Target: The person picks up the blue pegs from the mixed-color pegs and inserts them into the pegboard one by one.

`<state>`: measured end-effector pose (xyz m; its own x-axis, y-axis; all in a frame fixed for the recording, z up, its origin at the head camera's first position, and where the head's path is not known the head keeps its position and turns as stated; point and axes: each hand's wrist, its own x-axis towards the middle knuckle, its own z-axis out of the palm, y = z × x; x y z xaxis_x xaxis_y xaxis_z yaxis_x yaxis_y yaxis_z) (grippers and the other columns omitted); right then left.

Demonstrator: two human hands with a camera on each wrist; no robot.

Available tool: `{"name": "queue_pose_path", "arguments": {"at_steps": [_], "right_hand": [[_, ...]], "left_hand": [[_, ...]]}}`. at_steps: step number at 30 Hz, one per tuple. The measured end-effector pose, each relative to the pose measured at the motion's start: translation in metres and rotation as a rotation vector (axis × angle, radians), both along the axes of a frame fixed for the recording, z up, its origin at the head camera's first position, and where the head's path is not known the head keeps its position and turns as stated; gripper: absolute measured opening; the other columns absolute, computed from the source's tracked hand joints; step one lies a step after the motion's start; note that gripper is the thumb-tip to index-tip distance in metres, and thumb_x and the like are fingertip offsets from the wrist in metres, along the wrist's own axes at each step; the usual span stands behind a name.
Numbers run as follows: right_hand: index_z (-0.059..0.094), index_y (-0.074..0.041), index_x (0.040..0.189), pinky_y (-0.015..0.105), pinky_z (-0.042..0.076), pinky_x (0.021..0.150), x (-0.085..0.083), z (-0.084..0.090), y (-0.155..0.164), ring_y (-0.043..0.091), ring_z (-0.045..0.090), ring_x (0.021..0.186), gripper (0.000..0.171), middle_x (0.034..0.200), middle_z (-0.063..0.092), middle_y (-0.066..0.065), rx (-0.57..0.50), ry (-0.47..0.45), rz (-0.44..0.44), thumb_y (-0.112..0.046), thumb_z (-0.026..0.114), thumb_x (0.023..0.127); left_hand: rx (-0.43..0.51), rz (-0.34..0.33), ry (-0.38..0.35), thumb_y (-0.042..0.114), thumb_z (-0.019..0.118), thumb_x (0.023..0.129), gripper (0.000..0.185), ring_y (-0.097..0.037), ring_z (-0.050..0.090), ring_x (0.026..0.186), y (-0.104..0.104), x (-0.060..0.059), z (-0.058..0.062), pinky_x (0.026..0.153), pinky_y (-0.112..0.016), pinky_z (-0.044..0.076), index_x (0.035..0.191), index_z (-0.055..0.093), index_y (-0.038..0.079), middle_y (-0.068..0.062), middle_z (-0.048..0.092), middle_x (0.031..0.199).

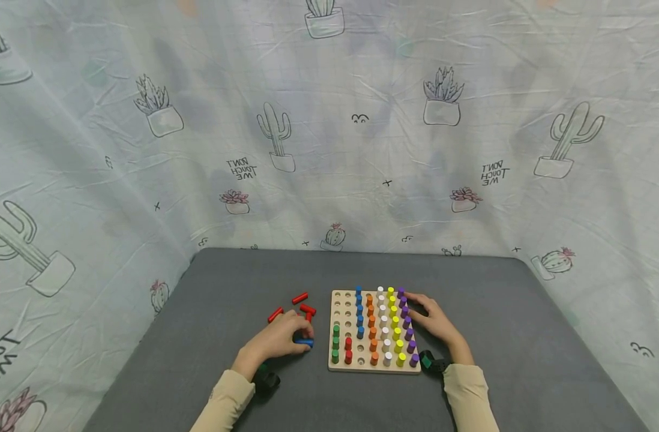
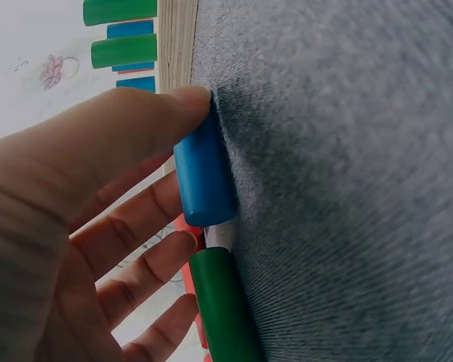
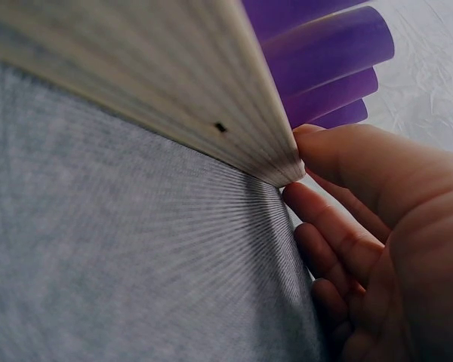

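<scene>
A wooden pegboard holds upright coloured pegs in columns. My left hand, left of the board, pinches a blue peg between thumb and index finger, low over the cloth. Its other fingers are bent loosely near a lying green peg, which the hand hides in the head view. My right hand grips the board's right edge beside the purple pegs, thumb at the top edge and fingers against the side. The blue column has pegs at the back and bare holes at the front.
Several loose red pegs lie on the grey table beyond my left hand. Green pegs and red pegs fill only the front of the two leftmost columns. A cactus-print curtain hangs behind the table.
</scene>
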<state>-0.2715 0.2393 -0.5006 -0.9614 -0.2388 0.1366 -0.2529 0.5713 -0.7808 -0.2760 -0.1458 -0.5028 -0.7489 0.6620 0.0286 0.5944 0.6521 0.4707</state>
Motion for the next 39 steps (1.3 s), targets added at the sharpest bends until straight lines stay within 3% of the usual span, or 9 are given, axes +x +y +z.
{"name": "queue_pose_path", "arguments": {"at_steps": [2,9,15,22,25,28,35,39], "right_hand": [[0.047,0.007,0.13,0.064,0.027,0.096,-0.001,-0.001,0.0,0.046,0.039,0.119,0.044,0.129,0.047,0.028,0.006,0.007,0.001,-0.007,0.057,0.089],[0.049,-0.004,0.132,0.061,0.028,0.098,-0.02,-0.038,0.016,0.04,0.041,0.121,0.045,0.131,0.049,0.021,0.024,0.038,-0.014,-0.016,0.06,0.09],[0.049,0.0,0.131,0.062,0.028,0.096,-0.017,-0.036,0.013,0.042,0.041,0.119,0.044,0.13,0.049,0.024,0.034,0.058,-0.021,-0.01,0.059,0.089],[0.048,0.008,0.129,0.063,0.029,0.095,-0.002,-0.004,0.001,0.046,0.041,0.117,0.043,0.127,0.049,0.028,0.022,0.044,0.002,-0.005,0.058,0.089],[0.048,0.007,0.129,0.063,0.029,0.095,0.0,0.0,0.0,0.046,0.041,0.117,0.043,0.128,0.049,0.028,0.022,0.035,0.006,-0.005,0.057,0.089],[0.048,0.007,0.129,0.063,0.028,0.095,-0.001,-0.003,0.001,0.046,0.041,0.118,0.043,0.128,0.049,0.028,0.013,0.039,0.006,-0.006,0.058,0.089],[0.049,0.0,0.131,0.061,0.029,0.097,-0.016,-0.036,0.013,0.041,0.041,0.12,0.044,0.13,0.05,0.022,0.026,0.063,-0.009,-0.012,0.059,0.09],[0.05,-0.004,0.131,0.059,0.03,0.097,-0.022,-0.043,0.018,0.039,0.042,0.12,0.045,0.131,0.05,0.019,0.027,0.061,-0.002,-0.017,0.06,0.09]], "left_hand": [[-0.009,-0.001,0.012,0.031,0.073,0.08,0.013,-0.006,0.044,0.082,0.0,0.0,-0.001,0.076,-0.028,0.039,0.09,0.066,0.028,0.018,0.057,0.083],[-0.015,-0.004,0.025,0.031,0.072,0.081,0.011,-0.005,0.044,0.081,0.0,0.001,-0.002,0.075,-0.027,0.037,0.091,0.067,0.029,0.019,0.056,0.082],[-0.006,0.001,0.009,0.031,0.071,0.082,0.01,-0.005,0.044,0.08,0.0,0.002,-0.001,0.075,-0.027,0.038,0.091,0.066,0.029,0.019,0.055,0.082],[0.017,0.007,-0.021,0.029,0.07,0.083,0.01,-0.007,0.045,0.081,0.002,0.002,0.004,0.073,-0.026,0.041,0.09,0.064,0.029,0.016,0.056,0.083],[0.036,0.004,-0.02,0.028,0.07,0.083,0.01,-0.008,0.046,0.083,0.003,0.001,0.006,0.072,-0.025,0.042,0.09,0.063,0.029,0.016,0.057,0.084],[0.063,-0.002,-0.03,0.027,0.07,0.083,0.011,-0.008,0.047,0.084,0.004,0.001,0.009,0.073,-0.025,0.043,0.089,0.061,0.03,0.016,0.056,0.085],[0.092,-0.004,-0.023,0.025,0.071,0.082,0.014,-0.012,0.048,0.084,0.01,0.001,0.016,0.073,-0.025,0.042,0.087,0.058,0.027,0.011,0.056,0.084],[0.084,0.004,-0.008,0.025,0.072,0.081,0.016,-0.017,0.047,0.082,0.014,0.0,0.021,0.069,-0.025,0.038,0.086,0.057,0.025,0.005,0.057,0.082]]}}
